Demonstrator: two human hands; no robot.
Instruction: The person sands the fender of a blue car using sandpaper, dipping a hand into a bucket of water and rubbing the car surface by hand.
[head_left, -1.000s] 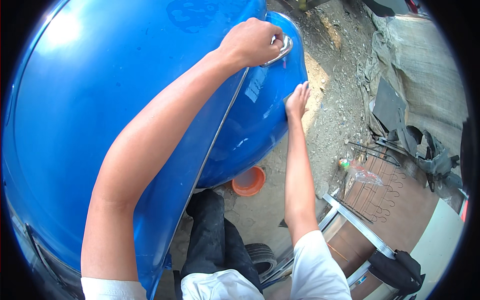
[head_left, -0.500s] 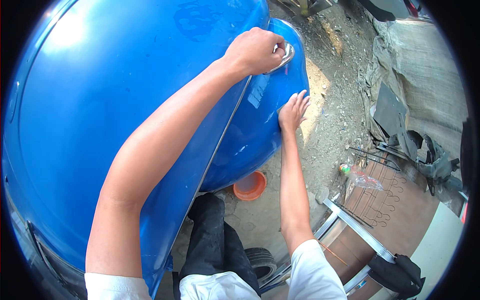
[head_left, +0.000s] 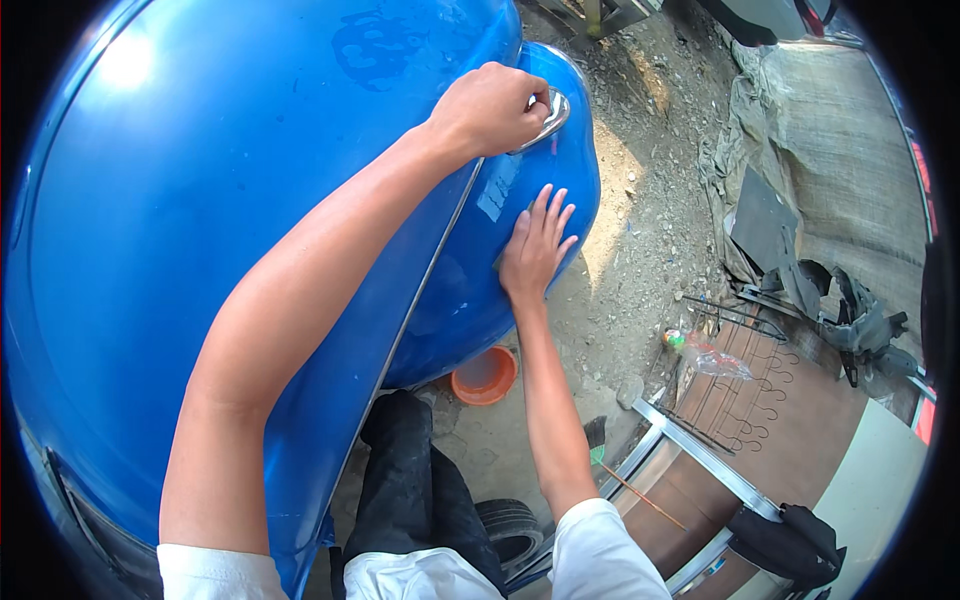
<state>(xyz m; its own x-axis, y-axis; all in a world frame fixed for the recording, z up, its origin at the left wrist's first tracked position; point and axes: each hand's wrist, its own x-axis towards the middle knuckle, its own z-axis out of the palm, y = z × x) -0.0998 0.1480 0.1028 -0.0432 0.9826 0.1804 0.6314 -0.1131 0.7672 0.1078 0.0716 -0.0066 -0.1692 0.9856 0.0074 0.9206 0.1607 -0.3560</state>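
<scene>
Since a moment ago our right hand [head_left: 535, 250] has slid down the glossy blue curved panel [head_left: 250, 230], fingers spread flat on it; our left hand [head_left: 490, 108] stays fisted round the chrome handle [head_left: 553, 112] at its upper edge

A crumpled clear plastic bottle [head_left: 700, 352] with a green and orange end lies on the ground beside the wire rack [head_left: 745, 375].
</scene>
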